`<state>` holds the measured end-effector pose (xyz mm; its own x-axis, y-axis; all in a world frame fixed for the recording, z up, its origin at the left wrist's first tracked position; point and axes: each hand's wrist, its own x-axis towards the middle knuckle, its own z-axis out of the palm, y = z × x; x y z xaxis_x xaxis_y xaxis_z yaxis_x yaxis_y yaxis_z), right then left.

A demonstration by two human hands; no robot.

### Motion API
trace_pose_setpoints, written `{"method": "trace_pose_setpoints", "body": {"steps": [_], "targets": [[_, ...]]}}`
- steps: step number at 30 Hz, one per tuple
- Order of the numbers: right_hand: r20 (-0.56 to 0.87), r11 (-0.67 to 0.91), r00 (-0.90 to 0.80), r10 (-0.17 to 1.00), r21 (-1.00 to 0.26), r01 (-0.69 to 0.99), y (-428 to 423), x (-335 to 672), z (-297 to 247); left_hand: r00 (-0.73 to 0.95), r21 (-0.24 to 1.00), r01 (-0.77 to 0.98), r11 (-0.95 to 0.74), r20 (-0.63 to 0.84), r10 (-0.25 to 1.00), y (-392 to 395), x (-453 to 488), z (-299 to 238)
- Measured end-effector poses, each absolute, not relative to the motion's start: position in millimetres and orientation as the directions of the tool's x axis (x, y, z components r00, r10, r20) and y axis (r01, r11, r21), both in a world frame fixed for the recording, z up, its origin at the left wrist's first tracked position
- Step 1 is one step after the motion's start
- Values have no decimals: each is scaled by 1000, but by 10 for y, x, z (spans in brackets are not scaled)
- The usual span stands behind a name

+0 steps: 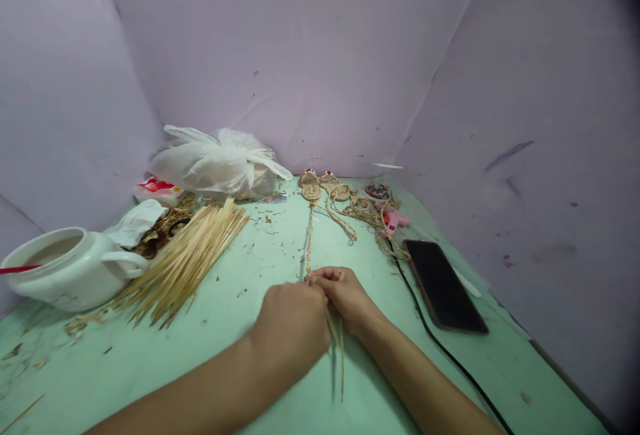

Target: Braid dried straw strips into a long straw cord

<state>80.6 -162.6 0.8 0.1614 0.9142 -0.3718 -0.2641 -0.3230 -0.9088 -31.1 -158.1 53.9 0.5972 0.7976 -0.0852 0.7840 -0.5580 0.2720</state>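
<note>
My left hand (295, 318) is closed around straw strands (341, 355), whose loose ends hang below my fists toward the table's near side. Right beside it, my right hand (343, 292) pinches the near end of a straw braid (309, 242). The braid runs away from my hands in a straight line to a small woven straw sole shape (311, 185) with red and white trim at the back. A second woven sole shape (337, 186) lies to its right. My left hand's fingertips are hidden behind its back.
A bundle of flat straw (195, 255) lies left, beside a white pot (75, 275) of liquid. Behind are a plastic bag (220, 162) and scraps. To the right lie coiled braid (365, 208), a pink glue gun (395, 220), its black cable (425, 328) and a phone (445, 285).
</note>
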Motion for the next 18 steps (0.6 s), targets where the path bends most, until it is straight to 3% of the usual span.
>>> {"method": "trace_pose_setpoints", "body": {"steps": [2,3,4,6,8,11,14,16,18], "targets": [[-373,-339,128,919,-913,-229,-1625,830,11,455,458,798,-391,-34,890,-1397,-370,626],[-375,-346,116,920,-914,-213,-1625,838,14,398,610,750,-256,-107,911,-1298,-395,636],[-376,-350,105,921,-915,-203,-1625,845,17,359,728,684,-55,-270,893,-1206,-414,620],[-361,-339,79,929,-918,-207,-1623,855,20,428,801,534,272,-533,730,-1069,-431,527],[-343,-327,46,938,-923,-202,-1614,871,13,554,786,427,448,-618,557,-1009,-421,396],[-314,-311,16,949,-946,-91,-1592,913,-13,575,805,392,445,-592,565,-1015,-380,241],[-209,-210,30,978,-957,202,-1594,955,-28,457,784,550,288,-571,681,-1043,-336,180],[-55,-62,30,998,-875,479,-1619,967,-21,414,753,633,182,-527,742,-1050,-316,164],[97,79,-13,995,-716,693,-1655,962,-5,434,779,619,101,-447,782,-1051,-308,139]]}}
